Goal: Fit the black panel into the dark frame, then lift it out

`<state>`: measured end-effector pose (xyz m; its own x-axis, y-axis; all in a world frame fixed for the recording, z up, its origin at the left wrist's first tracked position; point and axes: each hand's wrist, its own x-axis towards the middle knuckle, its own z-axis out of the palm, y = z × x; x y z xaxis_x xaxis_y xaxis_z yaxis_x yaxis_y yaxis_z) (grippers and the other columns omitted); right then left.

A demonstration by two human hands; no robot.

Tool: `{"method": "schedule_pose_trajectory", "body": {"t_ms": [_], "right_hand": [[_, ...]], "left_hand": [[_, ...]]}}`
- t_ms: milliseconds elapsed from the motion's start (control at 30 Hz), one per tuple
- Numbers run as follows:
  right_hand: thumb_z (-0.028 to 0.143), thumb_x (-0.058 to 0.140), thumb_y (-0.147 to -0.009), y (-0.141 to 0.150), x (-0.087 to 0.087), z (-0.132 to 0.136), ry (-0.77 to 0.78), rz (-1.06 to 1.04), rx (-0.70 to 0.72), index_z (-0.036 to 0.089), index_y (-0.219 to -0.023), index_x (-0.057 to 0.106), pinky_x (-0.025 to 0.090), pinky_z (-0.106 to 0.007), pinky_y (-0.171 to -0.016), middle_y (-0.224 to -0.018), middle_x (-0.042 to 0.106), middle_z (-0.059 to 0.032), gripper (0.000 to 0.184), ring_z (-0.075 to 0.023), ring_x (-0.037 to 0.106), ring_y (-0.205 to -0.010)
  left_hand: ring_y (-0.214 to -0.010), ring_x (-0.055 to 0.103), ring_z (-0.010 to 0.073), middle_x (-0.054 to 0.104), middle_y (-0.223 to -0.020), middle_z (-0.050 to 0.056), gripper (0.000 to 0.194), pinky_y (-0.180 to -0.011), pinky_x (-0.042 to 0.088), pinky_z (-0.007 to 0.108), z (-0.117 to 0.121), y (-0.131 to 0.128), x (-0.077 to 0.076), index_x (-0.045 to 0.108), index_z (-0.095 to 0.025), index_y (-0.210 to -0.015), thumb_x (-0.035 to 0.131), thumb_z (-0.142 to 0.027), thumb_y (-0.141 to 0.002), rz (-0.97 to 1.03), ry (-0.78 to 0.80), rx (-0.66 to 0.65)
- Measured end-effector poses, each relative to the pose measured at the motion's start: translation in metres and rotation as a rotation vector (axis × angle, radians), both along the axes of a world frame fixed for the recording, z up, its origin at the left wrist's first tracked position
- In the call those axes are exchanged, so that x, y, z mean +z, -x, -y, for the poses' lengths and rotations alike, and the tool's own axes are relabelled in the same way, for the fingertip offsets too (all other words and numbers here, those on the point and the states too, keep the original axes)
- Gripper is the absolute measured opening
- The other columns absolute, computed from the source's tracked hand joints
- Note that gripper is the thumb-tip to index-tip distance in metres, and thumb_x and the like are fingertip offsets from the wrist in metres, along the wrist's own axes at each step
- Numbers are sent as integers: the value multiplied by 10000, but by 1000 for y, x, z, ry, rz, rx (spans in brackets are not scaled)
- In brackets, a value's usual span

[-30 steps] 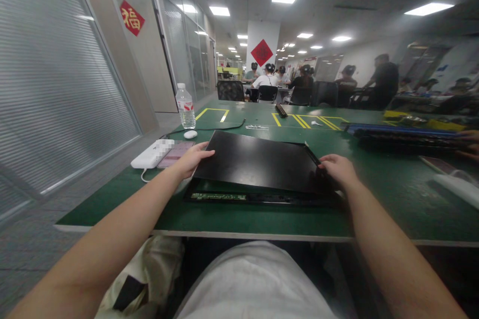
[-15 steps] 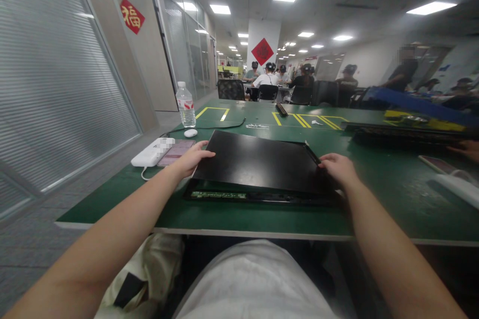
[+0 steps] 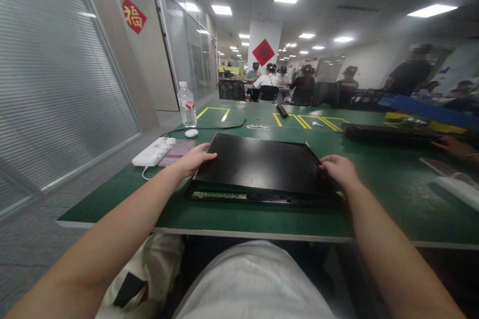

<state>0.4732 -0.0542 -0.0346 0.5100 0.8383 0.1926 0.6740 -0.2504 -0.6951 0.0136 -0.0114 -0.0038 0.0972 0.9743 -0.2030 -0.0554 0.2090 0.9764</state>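
Note:
A flat black panel [image 3: 262, 161] lies on a dark frame [image 3: 224, 195] with a green circuit strip along its near edge, on the green table [image 3: 112, 194]. My left hand [image 3: 192, 158] grips the panel's left edge, fingers curled over it. My right hand [image 3: 340, 169] grips the panel's right edge near a thin black strip sticking up at the corner. The panel's near edge sits slightly raised above the frame.
Left of the panel lie a phone [image 3: 176, 152] and a white power bank [image 3: 151, 153], with a white mouse [image 3: 191, 133] and water bottle [image 3: 186, 105] beyond. At right a co-worker's hand [image 3: 454, 147] rests by a long black panel [image 3: 389, 133]. Several people sit farther back.
My hands and the panel have hardly moved. At right, the co-worker lifted the blue-edged panel away from the long black one, and a standing person shifted right.

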Motion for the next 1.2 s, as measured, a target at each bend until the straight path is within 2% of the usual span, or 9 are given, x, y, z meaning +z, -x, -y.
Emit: {"method": "schedule_pose_trajectory", "body": {"t_ms": [133, 300, 500, 767, 867, 1033, 1200], "right_hand": [[186, 595, -711, -2, -2, -2, 17, 3, 5, 197, -889, 746, 496, -308, -778, -784, 765, -47, 233, -206, 694, -794], [180, 592, -697, -6, -5, -3, 10, 0, 13, 196, -892, 747, 504, -300, -754, -777, 765, -43, 250, -201, 694, -764], [173, 589, -696, -2, 0, 0, 18, 16, -4, 201, -856, 747, 504, -309, -771, -757, 761, -43, 226, -206, 693, -768], [184, 604, -687, 2, 3, 3, 11, 4, -26, 204, -844, 749, 507, -311, -750, -745, 760, -45, 215, -212, 691, -761], [182, 602, -695, 1, 4, 2, 29, 12, -29, 207, -855, 753, 508, -312, -754, -765, 764, -46, 222, -214, 690, -775], [189, 584, -717, 0, 2, 0, 39, 5, -22, 201, -864, 747, 509, -316, -749, -755, 761, -46, 220, -212, 688, -752], [178, 592, -700, -1, 1, 0, 29, 0, -16, 205, -845, 749, 507, -320, -769, -747, 761, -40, 216, -214, 690, -765]], "left_hand": [[-758, 752, 241, 776, -1018, 111, 700, -666, 613, 337, 2, -1, 2, 569, -191, -1335, 778, -57, -680, -13, 14, 26], [-767, 754, 238, 782, -989, 80, 663, -694, 615, 336, 3, -1, 4, 609, -212, -1292, 773, -40, -673, -2, 6, 10], [-721, 751, 228, 782, -956, 84, 661, -706, 612, 338, 2, -1, 3, 628, -198, -1259, 793, -29, -642, 29, 18, -7], [-735, 751, 233, 784, -914, 65, 511, -672, 613, 335, 2, 0, 2, 668, -205, -1139, 770, -56, -661, 0, 2, -50], [-698, 741, 224, 776, -892, 73, 518, -651, 606, 329, 0, -1, 1, 647, -183, -1138, 790, -74, -653, 4, -13, -16], [-675, 724, 218, 744, -805, 50, 421, -632, 587, 323, -4, -1, -2, 624, -176, -1046, 809, -139, -670, 2, -38, 16], [-674, 707, 209, 726, -805, 34, 491, -644, 562, 319, -7, 3, -3, 607, -194, -1065, 842, -180, -635, -10, -84, 14]]}}
